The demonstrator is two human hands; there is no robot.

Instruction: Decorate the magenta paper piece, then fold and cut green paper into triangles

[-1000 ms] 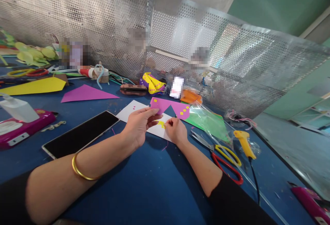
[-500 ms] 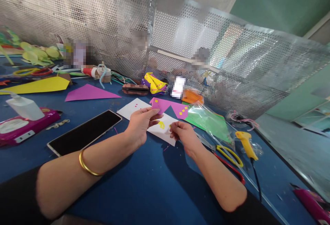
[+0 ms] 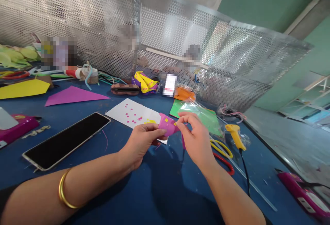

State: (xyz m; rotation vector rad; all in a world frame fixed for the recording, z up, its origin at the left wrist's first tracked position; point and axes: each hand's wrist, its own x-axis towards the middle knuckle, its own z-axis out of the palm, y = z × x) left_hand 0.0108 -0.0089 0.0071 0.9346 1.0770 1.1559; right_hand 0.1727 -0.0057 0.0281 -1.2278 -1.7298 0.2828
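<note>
My left hand is closed on a pinkish-purple paper cutout, thumb on top. Small yellow squares dot the cutout. My right hand is pinched at the cutout's right part, its fingertips at a small yellow paper square on the surface. The right hand hides much of the cutout's other half. Behind and below my left hand lies a white sheet, scattered with little pink squares and a cluster of yellow bits.
A black-screened phone lies at the left. Purple paper and yellow paper are behind it. Scissors, a yellow glue gun and bagged green paper are on the right. A perforated metal screen stands behind.
My right hand has brought the yellow square up to the cutout, which has turned and come lower and closer. More of the pink squares on the white sheet now show.
</note>
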